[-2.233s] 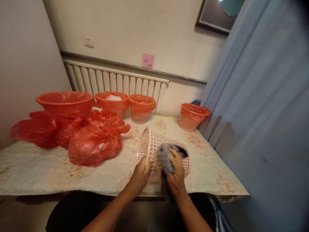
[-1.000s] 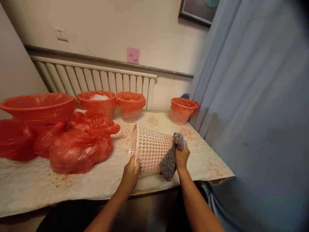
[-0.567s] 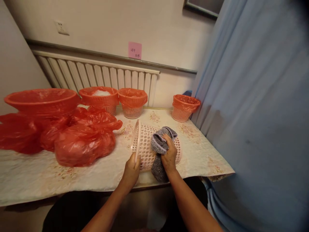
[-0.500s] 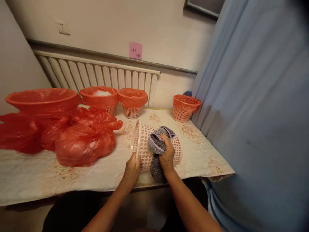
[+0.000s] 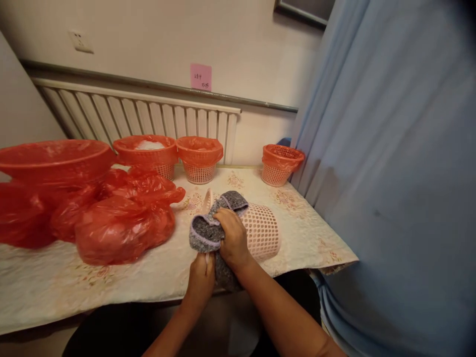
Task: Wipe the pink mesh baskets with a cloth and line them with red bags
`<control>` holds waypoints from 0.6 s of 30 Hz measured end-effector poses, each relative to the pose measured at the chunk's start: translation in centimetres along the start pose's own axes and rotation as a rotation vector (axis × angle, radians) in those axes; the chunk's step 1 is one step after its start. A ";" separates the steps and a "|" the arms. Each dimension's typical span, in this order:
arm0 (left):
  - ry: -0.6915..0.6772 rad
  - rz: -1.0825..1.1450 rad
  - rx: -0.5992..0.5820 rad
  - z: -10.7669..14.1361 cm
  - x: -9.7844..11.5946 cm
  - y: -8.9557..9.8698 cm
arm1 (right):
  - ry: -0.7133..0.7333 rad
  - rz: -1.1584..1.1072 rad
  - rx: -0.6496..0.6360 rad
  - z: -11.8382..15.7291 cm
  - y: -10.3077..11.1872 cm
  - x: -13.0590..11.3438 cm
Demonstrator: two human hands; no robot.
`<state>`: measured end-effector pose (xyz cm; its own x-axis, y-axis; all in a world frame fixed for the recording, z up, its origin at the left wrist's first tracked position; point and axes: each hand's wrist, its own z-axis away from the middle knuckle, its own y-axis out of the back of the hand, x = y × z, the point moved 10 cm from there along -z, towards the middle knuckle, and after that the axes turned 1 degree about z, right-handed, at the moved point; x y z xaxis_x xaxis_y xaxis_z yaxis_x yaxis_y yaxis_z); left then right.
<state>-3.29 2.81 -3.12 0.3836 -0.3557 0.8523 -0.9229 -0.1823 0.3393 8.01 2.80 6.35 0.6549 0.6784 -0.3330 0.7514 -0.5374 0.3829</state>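
Note:
A pale pink perforated plastic basket (image 5: pixel 263 230) lies on its side on the table, its wide mouth to the left and its base to the right. My left hand (image 5: pixel 201 277) is closed on the near part of its rim. In my right hand (image 5: pixel 234 237) is a bunched grey cloth (image 5: pixel 204 233) with lilac edging, pressed against the outside of the basket near the rim. One end of the cloth hangs down below my right hand. Cloth and hand hide much of the rim.
Red plastic bags (image 5: pixel 126 228) lie on the left of the flowered tablecloth (image 5: pixel 230 181). Behind stand a wide red-lined basin (image 5: pixel 55 158) and bag-lined baskets (image 5: pixel 201 172), with another lined basket (image 5: pixel 277 173) at the back right. A blue curtain (image 5: pixel 357 148) hangs on the right.
My right hand has moved the cloth leftward along the basket, from its middle to near the rim. My left hand keeps its hold on the rim. The view has shifted slightly.

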 end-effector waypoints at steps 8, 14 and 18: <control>0.152 0.042 -0.055 1.0 -1.5 -0.8 | -0.151 0.059 -0.033 0.0 3.4 6.2; 0.130 0.030 -0.073 2.4 -1.9 -1.0 | -0.363 0.301 0.068 4.4 10.8 14.6; 0.138 0.071 -0.131 3.1 -2.0 -1.4 | -0.454 0.381 0.125 7.6 13.6 16.4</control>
<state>-2.69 0.95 -6.50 0.3177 -0.2328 0.9192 -0.9474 -0.0372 0.3180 29.64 2.83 -0.40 0.8283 0.1597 -0.5370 0.4427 -0.7740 0.4527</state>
